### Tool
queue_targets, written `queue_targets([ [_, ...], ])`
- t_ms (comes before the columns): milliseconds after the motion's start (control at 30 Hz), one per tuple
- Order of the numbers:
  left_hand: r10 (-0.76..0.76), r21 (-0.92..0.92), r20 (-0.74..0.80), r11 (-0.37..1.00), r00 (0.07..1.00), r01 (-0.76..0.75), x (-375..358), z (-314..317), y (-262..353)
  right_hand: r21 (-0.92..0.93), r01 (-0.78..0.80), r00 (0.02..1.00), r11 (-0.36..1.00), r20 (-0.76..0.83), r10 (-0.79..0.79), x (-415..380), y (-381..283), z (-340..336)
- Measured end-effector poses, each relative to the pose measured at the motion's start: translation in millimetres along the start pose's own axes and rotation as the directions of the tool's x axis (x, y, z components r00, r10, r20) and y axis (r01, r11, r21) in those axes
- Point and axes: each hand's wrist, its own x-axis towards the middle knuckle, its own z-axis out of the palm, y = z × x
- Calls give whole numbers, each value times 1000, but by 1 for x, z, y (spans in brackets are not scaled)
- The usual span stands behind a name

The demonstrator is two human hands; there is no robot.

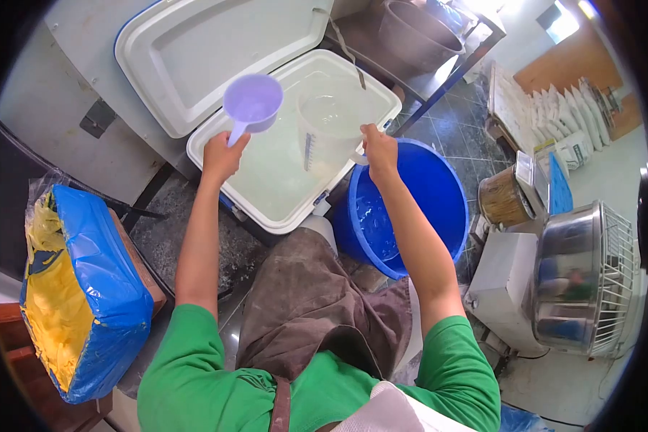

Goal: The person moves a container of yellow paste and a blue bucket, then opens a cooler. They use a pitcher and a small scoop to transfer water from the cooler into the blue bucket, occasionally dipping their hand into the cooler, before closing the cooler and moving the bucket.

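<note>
My left hand (224, 156) is closed round the handle of a purple dipper (253, 101), held over the left part of an open white cooler box (295, 219). In my right hand (380, 151) is the handle of a clear measuring jug (324, 137) with dark markings on its side. The jug hangs over the right half of the cooler. Pale, cloudy liquid shows inside the box. Its lid (230, 54) leans open at the back. Beneath my right forearm stands a blue tub (446, 187) with clear water in it.
To the left is a blue-wrapped block of yellow fat (57, 309). A steel mixer bowl (569, 273) with a wire guard stands at right. Behind the cooler, a large basin (417, 36) rests on a metal rack. White packets (569, 115) line the right wall.
</note>
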Motion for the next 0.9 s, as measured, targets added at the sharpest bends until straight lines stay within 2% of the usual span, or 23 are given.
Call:
queue_targets([
  [67,-16,-26,13,1000,1000,16,-12,-14,43,0,50,998,999,-25,-50,-4,1,0],
  [200,92,2,12,996,996,-92,-27,-32,112,-5,67,998,998,-16,-67,-10,2,-4],
  [300,177,47,-20,983,984,-176,-30,-40,138,53,94,995,994,-36,-92,-15,8,-10],
  [567,361,230,8,907,933,-353,-37,-36,164,18,76,997,997,-8,-76,-21,14,-29],
  [633,487,344,9,818,873,-460,-39,-32,169,38,98,995,994,-29,-97,-20,17,-30],
  [667,481,347,9,821,877,-454,-40,-31,170,58,124,991,991,-50,-121,-22,17,-30],
  [733,579,406,25,739,815,-537,-40,-28,171,57,124,991,991,-50,-121,-24,17,-29],
  [900,637,432,65,676,768,-597,-49,-26,177,81,90,996,993,-26,-88,-27,15,-30],
])
